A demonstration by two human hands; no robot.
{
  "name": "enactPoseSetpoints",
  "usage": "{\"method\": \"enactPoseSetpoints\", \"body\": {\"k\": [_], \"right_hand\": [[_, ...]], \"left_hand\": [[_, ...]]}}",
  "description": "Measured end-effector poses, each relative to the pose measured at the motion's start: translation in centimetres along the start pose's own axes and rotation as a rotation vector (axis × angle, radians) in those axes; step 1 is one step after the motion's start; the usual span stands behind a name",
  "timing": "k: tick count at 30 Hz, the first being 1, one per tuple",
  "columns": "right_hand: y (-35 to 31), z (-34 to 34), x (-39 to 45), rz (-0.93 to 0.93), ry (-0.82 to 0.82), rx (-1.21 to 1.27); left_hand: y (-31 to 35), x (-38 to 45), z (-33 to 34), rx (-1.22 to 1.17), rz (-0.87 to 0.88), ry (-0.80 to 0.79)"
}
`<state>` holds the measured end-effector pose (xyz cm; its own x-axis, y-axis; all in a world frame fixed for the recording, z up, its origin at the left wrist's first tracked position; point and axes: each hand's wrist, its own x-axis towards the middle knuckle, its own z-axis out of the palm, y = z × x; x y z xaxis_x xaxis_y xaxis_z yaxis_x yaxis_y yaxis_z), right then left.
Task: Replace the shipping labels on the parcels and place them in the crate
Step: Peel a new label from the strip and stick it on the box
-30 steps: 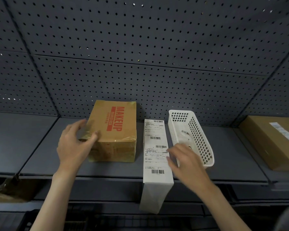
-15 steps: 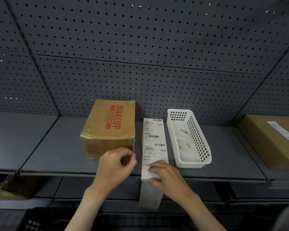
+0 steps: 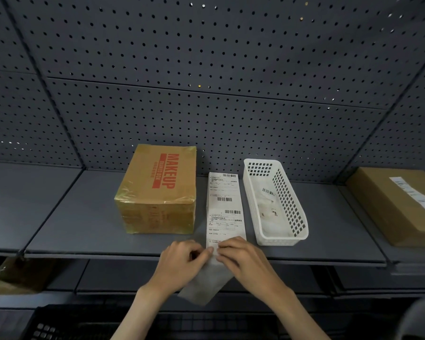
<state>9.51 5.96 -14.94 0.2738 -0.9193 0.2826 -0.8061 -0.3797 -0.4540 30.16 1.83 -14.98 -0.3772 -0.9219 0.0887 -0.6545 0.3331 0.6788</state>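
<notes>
A long white strip of shipping labels [image 3: 225, 204] lies on the grey shelf [image 3: 83, 217] and hangs over its front edge. At that edge my left hand [image 3: 182, 262] and my right hand [image 3: 243, 258] meet, and both pinch the strip with their fingertips. Left of the strip stands a tape-wrapped cardboard parcel [image 3: 159, 190] printed MAKEUP in red; neither hand touches it. A black crate [image 3: 66, 325] shows dimly below the shelf at the bottom left.
A white slotted basket [image 3: 292, 217] holding crumpled label pieces sits right of the strip. A second brown parcel [image 3: 398, 204] with a white label lies at the far right. Pegboard [image 3: 206, 69] forms the back wall.
My left hand left the MAKEUP parcel and came over to the strip's near end. My right hand slid down the strip to meet it, and both now pinch it.
</notes>
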Motion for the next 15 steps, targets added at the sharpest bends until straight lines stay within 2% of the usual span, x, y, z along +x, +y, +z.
{"method": "enactPoseSetpoints", "body": {"k": [8,15], "right_hand": [[-0.7,-0.3,-0.3,0.014,0.105,0.084],[-1.5,-0.8,0.5,0.053,0.175,0.266]], "left_hand": [[0.1,0.2,1.3,-0.426,-0.003,0.025],[0.4,0.3,1.5,-0.564,0.018,0.022]]}}
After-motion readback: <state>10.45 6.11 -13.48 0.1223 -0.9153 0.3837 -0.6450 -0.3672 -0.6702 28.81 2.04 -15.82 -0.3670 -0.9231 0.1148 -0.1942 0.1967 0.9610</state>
